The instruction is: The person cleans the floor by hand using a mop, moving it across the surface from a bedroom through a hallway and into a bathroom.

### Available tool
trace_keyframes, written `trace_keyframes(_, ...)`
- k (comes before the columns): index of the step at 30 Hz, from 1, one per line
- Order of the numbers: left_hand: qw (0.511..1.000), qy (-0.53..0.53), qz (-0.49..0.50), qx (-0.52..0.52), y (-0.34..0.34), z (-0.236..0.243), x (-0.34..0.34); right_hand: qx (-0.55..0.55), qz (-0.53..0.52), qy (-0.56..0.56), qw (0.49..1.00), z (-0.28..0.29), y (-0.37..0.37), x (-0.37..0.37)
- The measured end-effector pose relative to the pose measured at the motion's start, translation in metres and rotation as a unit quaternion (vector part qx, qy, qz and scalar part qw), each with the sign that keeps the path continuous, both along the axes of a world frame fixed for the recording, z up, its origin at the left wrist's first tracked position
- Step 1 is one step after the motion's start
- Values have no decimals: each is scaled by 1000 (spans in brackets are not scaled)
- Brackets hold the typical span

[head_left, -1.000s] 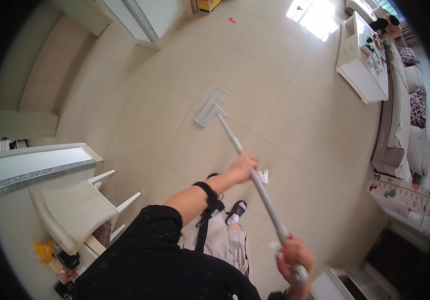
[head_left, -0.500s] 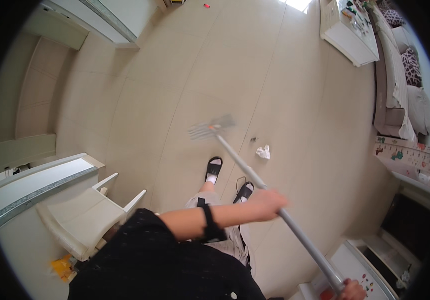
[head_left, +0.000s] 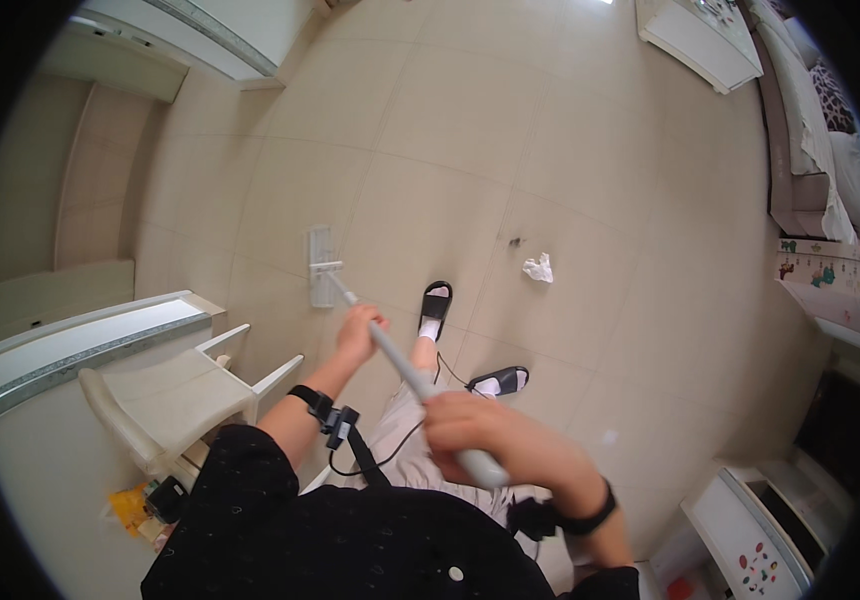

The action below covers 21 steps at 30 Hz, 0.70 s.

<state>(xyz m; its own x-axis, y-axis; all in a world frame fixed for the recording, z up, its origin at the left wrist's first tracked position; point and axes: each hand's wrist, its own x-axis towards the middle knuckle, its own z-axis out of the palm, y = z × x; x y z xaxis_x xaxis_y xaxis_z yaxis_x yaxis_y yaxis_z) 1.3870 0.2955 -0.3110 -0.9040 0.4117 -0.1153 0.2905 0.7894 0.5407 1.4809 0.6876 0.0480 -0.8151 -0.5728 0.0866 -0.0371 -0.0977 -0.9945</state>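
A flat mop with a long grey pole point(head_left: 402, 362) slants across in front of me. Its pale rectangular head point(head_left: 321, 240) rests on the tiled floor, ahead and to the left of my feet. My left hand point(head_left: 357, 335) is closed round the pole's lower part, nearer the head. Up by the pole's top end, my right hand point(head_left: 462, 428) grips it close to my body. On the floor right of the mop lie a crumpled white tissue point(head_left: 539, 268) and a small dark scrap point(head_left: 517, 242).
A cream chair point(head_left: 175, 400) stands at my left beside a white counter point(head_left: 80, 355). Far right are a white cabinet point(head_left: 700, 50) and a sofa point(head_left: 800, 190). A white drawer unit point(head_left: 740, 530) stands at the near right. My feet wear black slides point(head_left: 437, 305).
The mop head has swept left across the floor. My right hand and the pole's top end have come in toward my body, and my left hand has moved left. My right foot has turned outward.
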Motion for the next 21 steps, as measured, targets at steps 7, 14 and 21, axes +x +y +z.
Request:
trace_keyframes(7, 973, -80, -198, 87, 311, 45, 57, 139, -136, -27, 981, 105, 169, 139)
trace_keyframes(14, 878, -165, -449, 12, 547, 28, 238, 264, -491, -8, 830, 138, 223, 323)
trace_keyframes(21, 782, -170, -599, 23, 641, 54, 407, 335, -575, -42, 745, 141, 206, 407)
